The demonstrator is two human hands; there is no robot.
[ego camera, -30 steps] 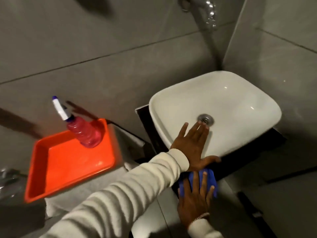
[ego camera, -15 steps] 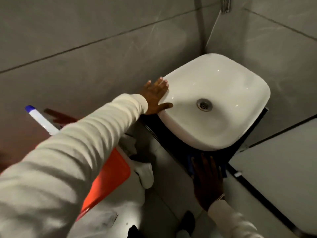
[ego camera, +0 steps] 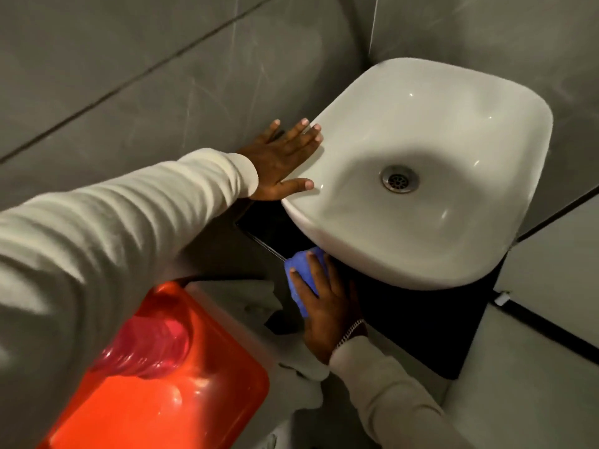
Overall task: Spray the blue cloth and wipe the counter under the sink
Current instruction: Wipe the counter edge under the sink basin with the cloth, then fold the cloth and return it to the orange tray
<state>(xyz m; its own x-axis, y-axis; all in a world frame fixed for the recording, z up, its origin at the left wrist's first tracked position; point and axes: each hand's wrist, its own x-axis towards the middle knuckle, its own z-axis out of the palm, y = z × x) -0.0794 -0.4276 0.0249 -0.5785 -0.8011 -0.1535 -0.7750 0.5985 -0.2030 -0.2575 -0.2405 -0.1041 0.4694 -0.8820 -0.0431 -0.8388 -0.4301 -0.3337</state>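
Note:
A white basin (ego camera: pixel 431 196) sits on a black counter (ego camera: pixel 431 325) in a grey tiled corner. My left hand (ego camera: pixel 283 162) lies flat, fingers spread, on the basin's left rim and holds nothing. My right hand (ego camera: pixel 327 306) presses the blue cloth (ego camera: pixel 303 273) onto the counter's front left part, just under the basin's edge. A pink spray bottle (ego camera: pixel 146 348) lies in the orange tray (ego camera: pixel 194 413) at the lower left, its nozzle hidden behind my left sleeve.
White towels (ego camera: pixel 256 296) lie under and beside the tray, on a low ledge left of the counter. Grey tiled walls (ego camera: pixel 129 76) close in behind and to the right of the basin. The drain (ego camera: pixel 398 179) sits in the basin's middle.
My left hand went from the basin's front to its left rim and stays there. My right hand has slid the blue cloth leftward along the counter. The view has shifted closer.

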